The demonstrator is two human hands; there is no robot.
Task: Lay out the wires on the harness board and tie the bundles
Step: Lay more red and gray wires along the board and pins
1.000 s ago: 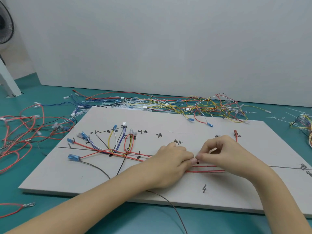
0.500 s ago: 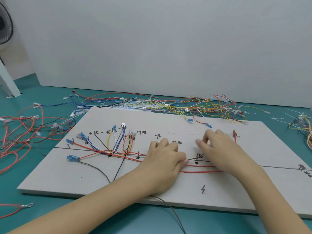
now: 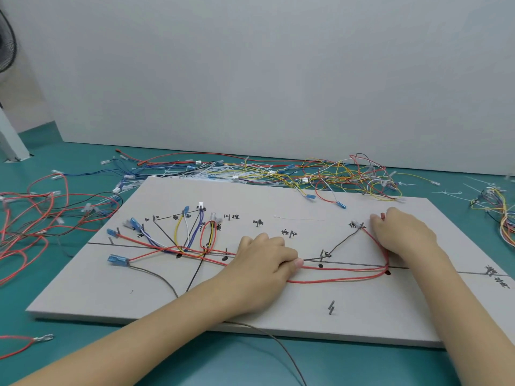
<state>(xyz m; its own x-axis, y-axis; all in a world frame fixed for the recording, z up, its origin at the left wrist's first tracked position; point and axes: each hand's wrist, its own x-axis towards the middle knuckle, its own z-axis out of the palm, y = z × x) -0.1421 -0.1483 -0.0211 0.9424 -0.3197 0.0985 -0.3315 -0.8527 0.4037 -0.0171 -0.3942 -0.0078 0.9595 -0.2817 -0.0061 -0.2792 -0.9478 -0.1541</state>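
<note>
The grey harness board lies flat on the teal table, marked with black lines, pegs and handwritten labels. Red, blue, yellow and white wires fan over its left half. My left hand sits at the board's middle, fingers curled, pinching the red wires against the board. These red wires run right, bend at a black mark and climb toward the far right. My right hand rests there, fingers curled around the wires' upper end beside a small red terminal.
A tangle of loose coloured wires lies behind the board. More red and black wires spread at the left, and another bundle at the right edge. A brown wire trails off the board's front edge. A fan stands far left.
My right hand has moved right and away from me, drawing the red wires out along the board and up toward the red terminal. My left hand has stayed at the middle, holding the wires.
</note>
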